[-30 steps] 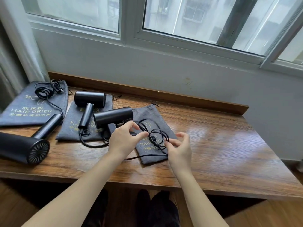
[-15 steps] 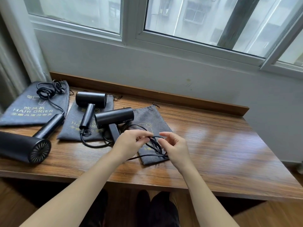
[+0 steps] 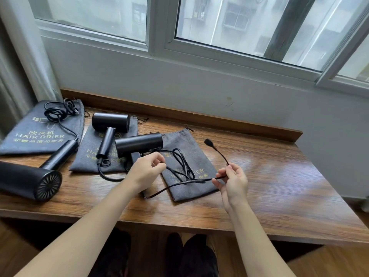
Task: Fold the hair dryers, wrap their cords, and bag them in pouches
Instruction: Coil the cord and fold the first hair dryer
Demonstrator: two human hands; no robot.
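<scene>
Three black hair dryers lie on a wooden table (image 3: 279, 192). The nearest dryer (image 3: 139, 143) rests at the left edge of a grey pouch (image 3: 191, 188). Its black cord (image 3: 183, 166) loops loosely over that pouch. My left hand (image 3: 146, 169) pinches the cord close to the dryer. My right hand (image 3: 232, 182) holds the cord near its far end, and the plug (image 3: 209, 142) sticks up in the air above it. A second dryer (image 3: 109, 122) lies on the middle pouch (image 3: 87, 156). The third dryer (image 3: 30, 180) lies at the far left, its cord coiled on the left pouch (image 3: 40, 134).
The table's raised back ledge (image 3: 199, 118) runs below a grey wall and a window. A curtain (image 3: 12, 62) hangs at the left. Bare wood shows on the right half of the table. My legs and the floor are visible under the front edge.
My hands were close together on the bunched cord. Now my right hand has pulled to the right, drawing the cord out, and the plug end has swung up into the air.
</scene>
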